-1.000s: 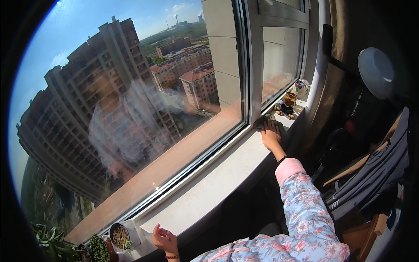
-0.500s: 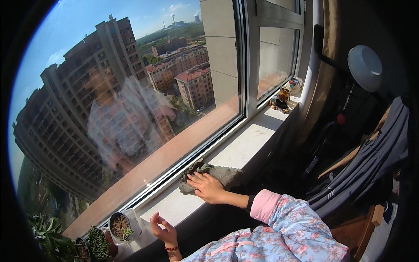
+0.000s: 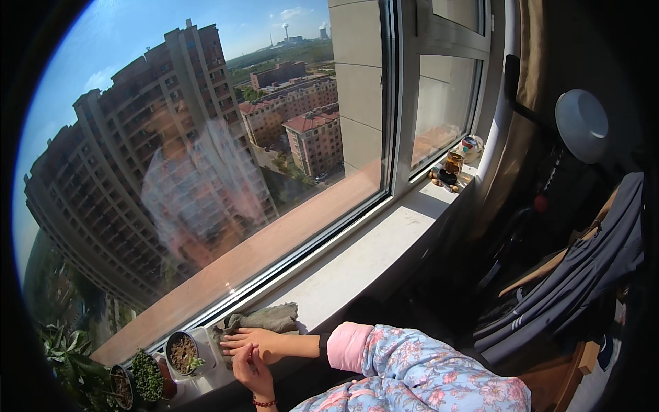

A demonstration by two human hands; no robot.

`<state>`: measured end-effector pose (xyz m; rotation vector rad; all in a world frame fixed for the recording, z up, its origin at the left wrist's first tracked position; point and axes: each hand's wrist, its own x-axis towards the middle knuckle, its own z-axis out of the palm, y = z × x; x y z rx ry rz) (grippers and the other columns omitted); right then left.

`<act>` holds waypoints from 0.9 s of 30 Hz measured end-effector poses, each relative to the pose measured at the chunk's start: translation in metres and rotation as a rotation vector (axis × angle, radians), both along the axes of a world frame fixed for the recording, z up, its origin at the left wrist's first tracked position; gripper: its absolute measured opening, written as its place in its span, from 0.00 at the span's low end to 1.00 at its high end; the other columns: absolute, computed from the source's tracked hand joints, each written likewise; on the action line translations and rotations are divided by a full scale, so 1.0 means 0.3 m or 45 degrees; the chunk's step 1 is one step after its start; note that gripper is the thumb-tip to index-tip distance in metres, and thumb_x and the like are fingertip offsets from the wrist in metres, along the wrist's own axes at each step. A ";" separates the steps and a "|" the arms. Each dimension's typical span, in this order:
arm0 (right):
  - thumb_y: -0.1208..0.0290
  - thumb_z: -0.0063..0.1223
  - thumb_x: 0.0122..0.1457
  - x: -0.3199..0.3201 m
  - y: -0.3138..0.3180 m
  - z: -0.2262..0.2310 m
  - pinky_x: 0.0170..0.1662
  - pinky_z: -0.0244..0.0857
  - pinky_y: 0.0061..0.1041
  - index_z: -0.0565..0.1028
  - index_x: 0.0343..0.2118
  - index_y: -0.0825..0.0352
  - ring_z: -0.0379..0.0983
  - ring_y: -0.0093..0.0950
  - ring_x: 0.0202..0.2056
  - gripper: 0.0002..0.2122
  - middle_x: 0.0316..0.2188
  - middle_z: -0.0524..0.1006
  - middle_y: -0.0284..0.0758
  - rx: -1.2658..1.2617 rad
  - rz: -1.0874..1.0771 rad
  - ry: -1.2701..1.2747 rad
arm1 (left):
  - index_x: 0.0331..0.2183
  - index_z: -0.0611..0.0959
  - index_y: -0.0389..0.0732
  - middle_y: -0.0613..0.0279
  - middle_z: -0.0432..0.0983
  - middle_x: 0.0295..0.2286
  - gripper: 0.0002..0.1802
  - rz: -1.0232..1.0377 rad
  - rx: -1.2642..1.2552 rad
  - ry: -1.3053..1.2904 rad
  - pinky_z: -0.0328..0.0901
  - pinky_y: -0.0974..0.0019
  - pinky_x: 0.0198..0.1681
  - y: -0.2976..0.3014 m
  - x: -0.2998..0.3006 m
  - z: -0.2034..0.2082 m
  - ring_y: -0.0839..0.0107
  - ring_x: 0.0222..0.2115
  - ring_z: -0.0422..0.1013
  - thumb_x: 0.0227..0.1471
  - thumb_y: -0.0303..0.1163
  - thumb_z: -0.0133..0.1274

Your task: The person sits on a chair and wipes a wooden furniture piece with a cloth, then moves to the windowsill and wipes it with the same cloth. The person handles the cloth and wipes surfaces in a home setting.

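A grey-green cloth (image 3: 264, 317) lies crumpled on the white windowsill (image 3: 357, 269), close to the potted plants. My right hand (image 3: 264, 345) presses flat on its near edge, fingers stretched out toward the left, the palm hidden from above. In front of it, overlapping it in view, is my left hand (image 3: 252, 372), raised with loosely bent fingers and nothing visible in them. A dark red bead bracelet (image 3: 264, 402) circles the left wrist.
A potted seedling (image 3: 184, 353) in a clear container and a trailing green plant (image 3: 147, 376) stand at the sill's left end. Toward the far right end sit a small amber jar (image 3: 454, 163) and small stones. The window (image 3: 274, 264) borders the sill; dark clothes (image 3: 570, 268) hang at right.
My right hand has slid the cloth left along the sill toward the plants, and is now beside my left hand. The view has shifted slightly.
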<state>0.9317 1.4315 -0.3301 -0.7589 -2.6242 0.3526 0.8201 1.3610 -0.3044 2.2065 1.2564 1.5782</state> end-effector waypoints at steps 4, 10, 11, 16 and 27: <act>0.63 0.44 0.58 0.088 0.019 0.010 0.65 0.43 0.37 0.66 0.57 0.61 0.53 0.33 0.63 0.22 0.61 0.60 0.36 -0.207 -0.076 0.127 | 0.33 0.78 0.36 0.53 0.76 0.29 0.04 0.091 0.110 0.207 0.66 0.58 0.35 0.018 -0.036 0.005 0.55 0.29 0.72 0.52 0.24 0.53; 0.63 0.45 0.59 0.372 -0.037 0.015 0.63 0.48 0.34 0.69 0.55 0.58 0.62 0.33 0.57 0.20 0.57 0.67 0.35 -0.058 -0.447 0.229 | 0.34 0.77 0.35 0.53 0.75 0.30 0.05 0.295 0.150 0.293 0.64 0.57 0.38 0.042 -0.098 -0.005 0.55 0.32 0.71 0.51 0.22 0.52; 0.63 0.46 0.59 0.443 -0.058 0.019 0.62 0.50 0.34 0.70 0.54 0.58 0.63 0.32 0.57 0.19 0.56 0.68 0.35 -0.035 -0.518 0.248 | 0.34 0.77 0.35 0.52 0.75 0.30 0.05 0.341 0.148 0.304 0.64 0.57 0.39 0.040 -0.105 -0.013 0.55 0.32 0.71 0.51 0.22 0.52; 0.65 0.53 0.55 0.815 -0.144 0.051 0.60 0.55 0.36 0.76 0.46 0.62 0.68 0.34 0.53 0.16 0.49 0.75 0.36 -0.042 -0.851 0.406 | 0.33 0.76 0.36 0.53 0.74 0.29 0.04 0.222 0.220 0.401 0.64 0.58 0.38 0.082 -0.101 -0.048 0.55 0.32 0.71 0.50 0.21 0.52; 0.67 0.58 0.51 1.428 -0.196 0.015 0.53 0.63 0.36 0.76 0.41 0.66 0.70 0.47 0.48 0.14 0.41 0.78 0.43 0.176 -1.862 0.587 | 0.34 0.75 0.37 0.51 0.73 0.28 0.06 0.231 0.260 0.439 0.66 0.57 0.35 0.093 -0.061 -0.090 0.54 0.30 0.71 0.50 0.21 0.52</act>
